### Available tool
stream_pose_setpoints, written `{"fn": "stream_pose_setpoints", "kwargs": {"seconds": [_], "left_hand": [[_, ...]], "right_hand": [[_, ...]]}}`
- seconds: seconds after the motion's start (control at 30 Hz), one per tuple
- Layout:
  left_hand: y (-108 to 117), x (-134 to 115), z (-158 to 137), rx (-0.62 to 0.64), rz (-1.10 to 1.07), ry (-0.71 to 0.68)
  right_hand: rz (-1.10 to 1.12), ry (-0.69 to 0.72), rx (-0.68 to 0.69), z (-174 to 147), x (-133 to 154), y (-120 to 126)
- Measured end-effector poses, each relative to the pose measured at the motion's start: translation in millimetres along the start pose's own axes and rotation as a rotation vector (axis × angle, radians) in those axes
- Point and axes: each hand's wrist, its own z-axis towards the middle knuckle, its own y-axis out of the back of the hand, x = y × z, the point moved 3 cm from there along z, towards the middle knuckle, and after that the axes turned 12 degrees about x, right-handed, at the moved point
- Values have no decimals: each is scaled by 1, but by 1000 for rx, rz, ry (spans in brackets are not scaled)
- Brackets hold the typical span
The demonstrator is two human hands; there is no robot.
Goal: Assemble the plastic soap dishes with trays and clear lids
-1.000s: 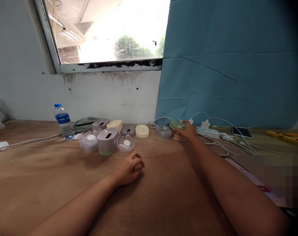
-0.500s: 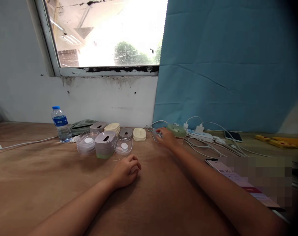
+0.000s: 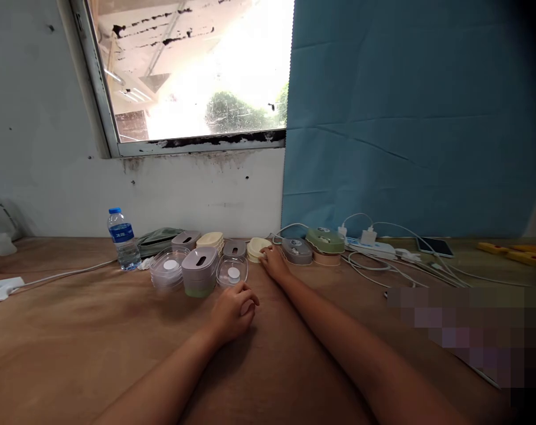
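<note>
My right hand [image 3: 275,263] reaches forward over the table, fingers loosely extended, its fingertips at the right edge of a small stack of cream plastic pieces [image 3: 255,248]. No firm grip shows there. Just right of that hand sits a grey oval box [image 3: 298,252] with a small picture on its lid. My left hand [image 3: 235,313] rests on the table with loosely curled fingers, thumb and fingers apart, nothing in it. Ahead of it lies a clear plastic lid [image 3: 232,273] with a round white sticker. Left of this stands a lilac box [image 3: 199,273] with a slotted top.
More clear lids [image 3: 167,268], cream pieces [image 3: 210,241] and a dark grey slotted piece [image 3: 235,249] stand nearby. A water bottle [image 3: 123,239] is at left. To the right are a green-lidded box [image 3: 324,242], a power strip [image 3: 369,248], cables and a phone [image 3: 434,247].
My right hand has moved left from the grey box to the cream stack. The grey box now shows uncovered. My left hand stays in nearly the same place; the view has shifted slightly.
</note>
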Motion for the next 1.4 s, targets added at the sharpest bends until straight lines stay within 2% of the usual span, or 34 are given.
{"fn": "stream_pose_setpoints", "kwargs": {"seconds": [0.13,0.27,0.43,0.57,0.8,1.07,1.13,1.4], "left_hand": [[5,6,0,-63,-15,22],[8,9,-1,-115,-17,36],[13,8,-2,-170,52,55],[23,10,-4,-266,209,88],[42,24,-11,-433,436,205],[57,47,-19,-625,554,361],[58,53,-19,-626,568,391],[58,74,-17,-474,487,425]], "right_hand": [[65,28,-38,-15,3,15],[120,106,6,-56,6,38],[149,205,163,-125,8,79],[156,255,359,-158,9,104],[220,414,553,-159,8,113],[214,408,550,-161,5,109],[211,414,545,-161,5,108],[195,430,558,-161,6,110]]}}
